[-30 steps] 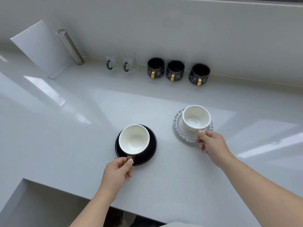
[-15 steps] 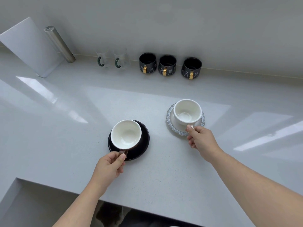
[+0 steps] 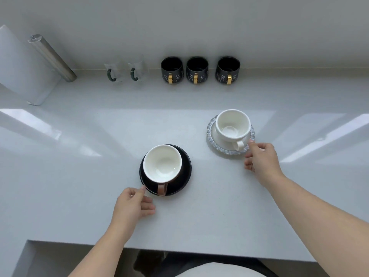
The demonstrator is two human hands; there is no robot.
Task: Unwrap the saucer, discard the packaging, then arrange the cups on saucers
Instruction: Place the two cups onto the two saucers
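- The arranging step appears nearly done: a white cup with a brown handle (image 3: 162, 163) sits in the black saucer (image 3: 184, 172), and a white cup with a white handle (image 3: 232, 126) sits in the clear glass saucer (image 3: 211, 136).
- No packaging is to be seen on the white countertop (image 3: 79, 176).
- The step in hand is judged to be a fine adjustment of the saucers by their rims. It is best done by light pushes at the rim, low and flat against the countertop, so that neither cup is tipped or slid off centre.
- The brown-handled cup sits towards the far left of its saucer, so a small recentring may be worthwhile; for that, the handle would be better gripped than the saucer nudged.
- The left hand (image 3: 131, 206) lies loosely open, palm down, with the thumb tip touching the near-left rim of the black saucer; nothing is gripped.
- The right hand (image 3: 261, 160) is likewise loosely open, its fingers curled, with the thumb tip at the near-right rim of the glass saucer, just beside the white handle; nothing is gripped.
- Both forearms are extended forward over the counter edge, the right reaching farther.
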